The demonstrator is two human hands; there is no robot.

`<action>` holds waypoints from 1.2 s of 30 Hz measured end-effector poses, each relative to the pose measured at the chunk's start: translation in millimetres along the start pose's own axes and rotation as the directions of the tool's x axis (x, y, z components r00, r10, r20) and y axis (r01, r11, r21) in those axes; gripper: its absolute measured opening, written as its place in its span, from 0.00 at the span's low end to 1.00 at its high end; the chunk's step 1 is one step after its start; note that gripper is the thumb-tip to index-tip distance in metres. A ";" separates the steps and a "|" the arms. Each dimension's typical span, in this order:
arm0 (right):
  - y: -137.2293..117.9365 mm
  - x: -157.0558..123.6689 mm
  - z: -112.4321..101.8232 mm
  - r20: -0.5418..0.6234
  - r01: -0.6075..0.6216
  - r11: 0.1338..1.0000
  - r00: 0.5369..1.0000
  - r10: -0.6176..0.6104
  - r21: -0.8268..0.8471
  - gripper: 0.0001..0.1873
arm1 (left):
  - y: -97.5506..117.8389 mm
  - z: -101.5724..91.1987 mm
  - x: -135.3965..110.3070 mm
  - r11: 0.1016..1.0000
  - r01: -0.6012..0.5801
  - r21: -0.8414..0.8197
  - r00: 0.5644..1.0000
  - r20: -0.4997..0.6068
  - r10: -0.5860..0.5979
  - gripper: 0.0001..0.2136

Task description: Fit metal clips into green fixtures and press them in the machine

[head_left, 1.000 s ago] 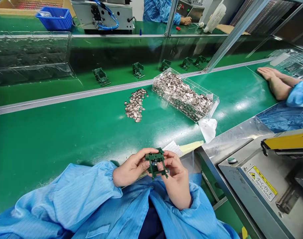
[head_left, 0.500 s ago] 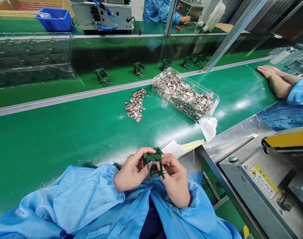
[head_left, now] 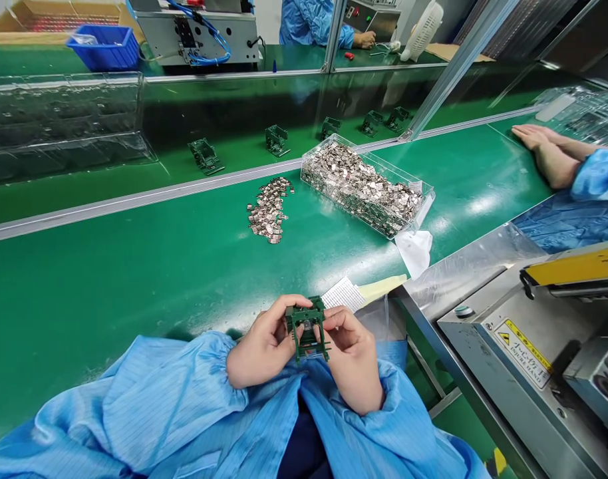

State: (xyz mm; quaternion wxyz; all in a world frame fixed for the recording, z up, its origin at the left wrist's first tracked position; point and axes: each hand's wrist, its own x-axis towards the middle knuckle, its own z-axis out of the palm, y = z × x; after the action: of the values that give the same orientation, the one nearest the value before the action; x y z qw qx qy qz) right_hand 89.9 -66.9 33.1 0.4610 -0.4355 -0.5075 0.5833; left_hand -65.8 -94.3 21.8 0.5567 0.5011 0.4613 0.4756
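Observation:
Both my hands grip one dark green plastic frame [head_left: 308, 316] with an open middle and thin prongs, close to my body at the table's near edge. My left hand [head_left: 264, 342] has its fingers curled over the top left of the frame, thumb at the front. From the right, my right hand [head_left: 352, 356] pinches the frame's side, its thumb reaching toward the opening. Whether a small part sits between the thumbs I cannot tell. Ahead lies a loose pile of small shiny metal pieces [head_left: 269, 211]. A clear plastic box [head_left: 428, 207] full of similar pieces stands right of it.
Several green frames [head_left: 277, 140] stand along the back strip beyond a metal rail. A clear tray [head_left: 64, 120] is at far left. A white gridded sheet [head_left: 342, 294] lies beside my hands. A grey machine [head_left: 503, 359] stands at right; another person's hands [head_left: 548, 150] rest beyond it.
The view has shifted slightly, so the background sits a little further left. My hands keep the same hold on the green frame, with hardly any movement.

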 end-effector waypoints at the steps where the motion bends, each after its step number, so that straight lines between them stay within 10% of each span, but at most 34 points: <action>1: -0.1 -0.2 0.0 0.001 -0.005 1.000 1.000 0.005 0.002 0.10 | 0.1 1.1 -0.3 1.000 0.002 -0.006 1.000 -0.004 -0.002 0.15; 36: -0.3 -15.5 -20.3 -0.079 0.048 0.994 0.996 -0.040 0.100 0.13 | 8.1 36.6 -4.7 0.973 -0.129 0.191 0.989 -0.042 0.139 0.12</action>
State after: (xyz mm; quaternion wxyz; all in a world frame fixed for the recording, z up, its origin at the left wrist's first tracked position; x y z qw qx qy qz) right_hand 112.8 -78.2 31.9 0.5144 -0.4222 -0.4687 0.5809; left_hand -30.7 -102.9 32.7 0.4606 0.5680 0.4844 0.4802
